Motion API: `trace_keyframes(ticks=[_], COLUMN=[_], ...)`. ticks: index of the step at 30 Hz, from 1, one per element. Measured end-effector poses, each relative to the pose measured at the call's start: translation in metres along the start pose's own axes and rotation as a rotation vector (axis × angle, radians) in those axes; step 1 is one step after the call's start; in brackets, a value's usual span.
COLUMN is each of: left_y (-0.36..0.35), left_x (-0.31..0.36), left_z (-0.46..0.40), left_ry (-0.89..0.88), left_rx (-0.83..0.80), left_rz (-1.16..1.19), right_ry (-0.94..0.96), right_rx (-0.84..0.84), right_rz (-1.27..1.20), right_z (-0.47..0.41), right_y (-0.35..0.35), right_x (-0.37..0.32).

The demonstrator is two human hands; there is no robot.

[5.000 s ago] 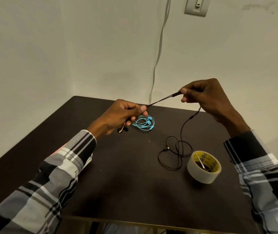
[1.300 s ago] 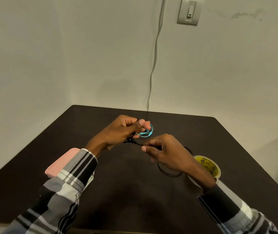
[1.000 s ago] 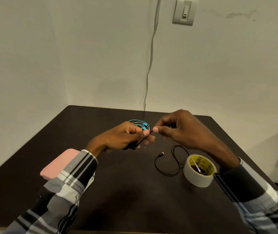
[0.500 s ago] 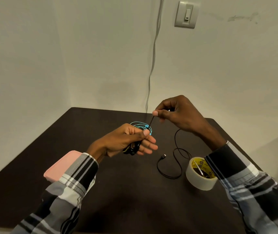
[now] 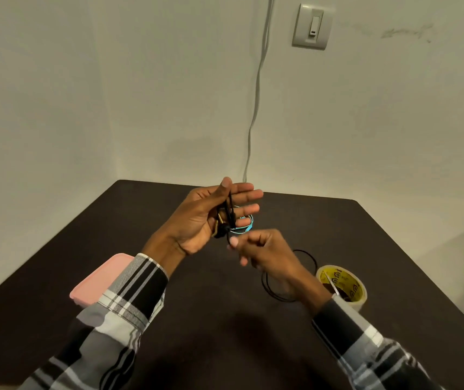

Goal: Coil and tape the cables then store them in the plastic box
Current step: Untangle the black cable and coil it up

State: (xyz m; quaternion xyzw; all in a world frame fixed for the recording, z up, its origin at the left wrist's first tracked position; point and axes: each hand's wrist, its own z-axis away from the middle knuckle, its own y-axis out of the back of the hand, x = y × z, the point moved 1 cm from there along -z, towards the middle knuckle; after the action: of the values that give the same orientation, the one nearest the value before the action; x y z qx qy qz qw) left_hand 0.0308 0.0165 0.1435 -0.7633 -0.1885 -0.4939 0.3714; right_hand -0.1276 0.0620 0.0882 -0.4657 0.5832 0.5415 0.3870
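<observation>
My left hand is raised above the table with its fingers stretched out. Small loops of the black cable hang between its thumb and fingers. Just below it, my right hand pinches the same cable between thumb and forefinger. The slack of the black cable lies in loose loops on the table, partly hidden by my right wrist. A coiled blue cable lies on the table behind my left hand. The pink plastic box sits at the left, partly covered by my left sleeve.
A roll of clear tape with a yellow core stands on the dark table to the right of my right wrist. A grey cord runs down the wall to the table's far edge, beside a wall switch.
My right hand has swung from above my left hand down to just below it, drawing the black cable round. My left hand has risen and spread its fingers.
</observation>
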Motion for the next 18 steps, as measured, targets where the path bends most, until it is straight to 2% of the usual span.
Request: trace_keyframes(ticks=[5, 9, 12, 18], left_y=[0.014, 0.02, 0.021, 0.008], left_x=[-0.005, -0.007, -0.009, -0.01], left_z=[-0.003, -0.002, -0.001, 0.003], left_ry=[-0.009, 0.006, 0.025, 0.074], left_rx=[0.115, 0.143, 0.108, -0.068], left_rz=[-0.114, -0.267, -0.356, -0.574], right_ry=[0.069, 0.13, 0.187, 0.306], right_rx=[-0.103, -0.064, -0.007, 0.063], right_rz=[0.186, 0.396, 0.451, 0.576], right_z=[0.025, 0.036, 0.039, 0.023], right_y=[-0.003, 0.017, 0.034, 0.057], right_x=[-0.003, -0.028, -0.053, -0.096])
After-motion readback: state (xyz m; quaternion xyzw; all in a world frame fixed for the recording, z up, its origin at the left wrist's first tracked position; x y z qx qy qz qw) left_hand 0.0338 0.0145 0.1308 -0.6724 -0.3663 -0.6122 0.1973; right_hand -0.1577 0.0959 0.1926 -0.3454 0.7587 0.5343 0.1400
